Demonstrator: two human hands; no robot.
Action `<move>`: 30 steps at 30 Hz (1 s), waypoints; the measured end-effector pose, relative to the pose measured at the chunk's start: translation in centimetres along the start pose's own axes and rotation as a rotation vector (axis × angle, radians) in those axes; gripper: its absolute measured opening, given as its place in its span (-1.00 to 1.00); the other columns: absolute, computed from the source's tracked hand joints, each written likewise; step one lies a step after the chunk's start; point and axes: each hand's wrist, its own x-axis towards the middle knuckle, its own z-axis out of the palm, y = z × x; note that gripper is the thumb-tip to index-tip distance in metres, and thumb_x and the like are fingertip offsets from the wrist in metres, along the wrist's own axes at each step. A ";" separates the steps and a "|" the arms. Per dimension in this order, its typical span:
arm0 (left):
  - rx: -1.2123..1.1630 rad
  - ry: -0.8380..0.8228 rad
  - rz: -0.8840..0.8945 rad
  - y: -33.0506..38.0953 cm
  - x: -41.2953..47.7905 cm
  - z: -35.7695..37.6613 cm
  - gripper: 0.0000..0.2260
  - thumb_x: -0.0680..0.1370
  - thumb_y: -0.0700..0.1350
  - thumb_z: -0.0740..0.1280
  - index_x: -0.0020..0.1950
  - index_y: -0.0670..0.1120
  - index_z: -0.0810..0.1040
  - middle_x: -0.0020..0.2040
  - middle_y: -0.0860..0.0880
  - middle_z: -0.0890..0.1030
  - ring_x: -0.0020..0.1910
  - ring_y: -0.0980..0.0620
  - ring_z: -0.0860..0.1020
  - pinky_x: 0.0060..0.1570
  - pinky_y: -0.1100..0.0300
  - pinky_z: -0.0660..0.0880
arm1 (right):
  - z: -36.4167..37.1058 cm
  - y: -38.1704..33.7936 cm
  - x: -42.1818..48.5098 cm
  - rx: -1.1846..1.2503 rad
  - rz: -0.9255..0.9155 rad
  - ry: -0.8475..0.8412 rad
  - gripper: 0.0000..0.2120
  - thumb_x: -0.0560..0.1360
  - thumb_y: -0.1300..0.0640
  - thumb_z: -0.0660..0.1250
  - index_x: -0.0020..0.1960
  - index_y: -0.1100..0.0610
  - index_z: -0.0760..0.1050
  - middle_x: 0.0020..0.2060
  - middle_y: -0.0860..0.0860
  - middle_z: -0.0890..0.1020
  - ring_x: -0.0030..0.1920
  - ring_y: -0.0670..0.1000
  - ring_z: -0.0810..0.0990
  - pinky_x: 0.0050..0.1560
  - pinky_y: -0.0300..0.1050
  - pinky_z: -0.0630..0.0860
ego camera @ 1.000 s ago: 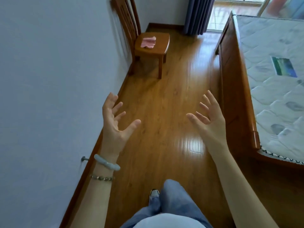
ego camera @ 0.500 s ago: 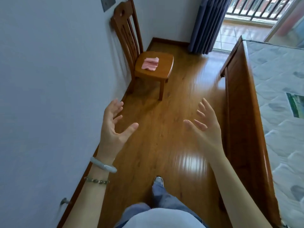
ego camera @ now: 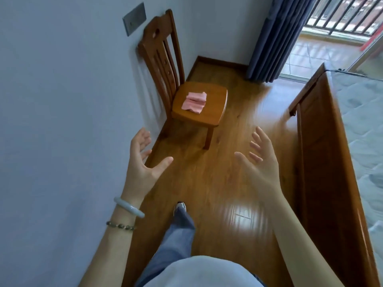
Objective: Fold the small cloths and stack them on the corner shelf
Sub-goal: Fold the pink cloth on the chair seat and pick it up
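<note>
Both of your hands hang in the air above the glossy wooden floor [ego camera: 217, 179], palms turned toward each other: your left hand [ego camera: 143, 164] and your right hand [ego camera: 259, 162] have their fingers spread wide, and neither grips anything. Ahead of you, well apart from both hands, the small pink cloths [ego camera: 194, 101] lie in a loose pile on the seat of the brown wooden chair [ego camera: 215, 112] that stands against the pale wall, while the wooden bed frame [ego camera: 323, 162] runs along your right
</note>
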 end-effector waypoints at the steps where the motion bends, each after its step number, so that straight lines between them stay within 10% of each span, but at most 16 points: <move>1: 0.007 -0.008 0.010 -0.3 2.1 0.1 -0.25 0.35 0.02 0.47 0.46 0.08 0.17 0.40 0.10 0.34 0.36 0.15 0.36 0.33 0.07 0.40 | 0.8 -0.3 1.8 -0.004 -0.002 0.009 -0.28 0.43 0.11 0.47 0.48 -0.08 0.19 0.41 -0.10 0.36 0.36 -0.06 0.40 0.32 -0.10 0.42; 11: 0.000 -0.081 0.027 -2.1 20.7 1.6 -0.25 0.33 0.05 0.47 0.42 0.17 0.16 0.39 0.14 0.32 0.36 0.15 0.36 0.29 0.16 0.41 | 7.5 -2.3 18.2 0.022 0.000 0.064 -0.31 0.46 0.08 0.44 0.49 -0.07 0.19 0.35 -0.21 0.36 0.33 -0.15 0.40 0.19 -0.36 0.42; 16: 0.005 -0.095 0.000 -3.6 27.6 3.6 -0.24 0.33 0.04 0.47 0.44 0.09 0.17 0.39 0.13 0.32 0.35 0.17 0.36 0.29 0.18 0.40 | 9.5 -1.2 24.9 0.007 0.031 0.072 -0.32 0.46 0.03 0.43 0.48 -0.06 0.20 0.36 -0.18 0.37 0.36 -0.08 0.40 0.32 -0.16 0.41; 21: -0.001 -0.075 -0.029 -4.8 34.9 6.5 -0.25 0.33 0.05 0.47 0.43 0.13 0.17 0.42 0.09 0.32 0.35 0.16 0.35 0.25 0.27 0.38 | 11.1 -0.4 32.9 0.043 0.031 0.062 -0.35 0.46 0.08 0.44 0.47 -0.04 0.22 0.25 -0.32 0.38 0.32 -0.14 0.41 0.15 -0.50 0.38; 30: -0.007 -0.043 -0.066 -4.7 47.2 11.4 -0.24 0.33 0.03 0.48 0.43 0.13 0.18 0.40 0.10 0.33 0.35 0.18 0.36 0.28 0.20 0.40 | 12.8 0.7 46.7 0.002 0.027 -0.003 -0.33 0.45 0.13 0.45 0.47 0.00 0.24 0.30 -0.20 0.38 0.33 -0.11 0.41 0.29 -0.24 0.41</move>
